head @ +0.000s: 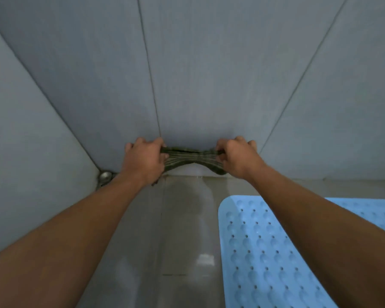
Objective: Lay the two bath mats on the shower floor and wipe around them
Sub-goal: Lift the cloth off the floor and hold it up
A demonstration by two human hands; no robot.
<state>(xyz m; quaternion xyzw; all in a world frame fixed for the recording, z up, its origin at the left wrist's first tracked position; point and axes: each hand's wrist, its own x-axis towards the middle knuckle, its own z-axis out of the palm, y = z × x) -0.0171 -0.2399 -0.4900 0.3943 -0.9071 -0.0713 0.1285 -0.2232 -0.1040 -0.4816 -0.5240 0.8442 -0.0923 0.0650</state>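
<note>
Nearest me, lower right: blue bath mat [265, 252], flat on the shower floor [182, 218]. Mid: my left hand [143, 161] and right hand [238, 157], each curled tight round one end of a dark green cloth [191, 157] stretched between them. Far left corner: metal drain [105, 176]. Behind: grey wall [209, 74].

The scene is dimly and evenly lit; a pale glare is reflected on the floor [182, 218] (wet-looking), and wall [209, 63] lines are splayed by wide-angle distortion.

Blue mat [265, 252] flat, green cloth [191, 155] taut
</note>
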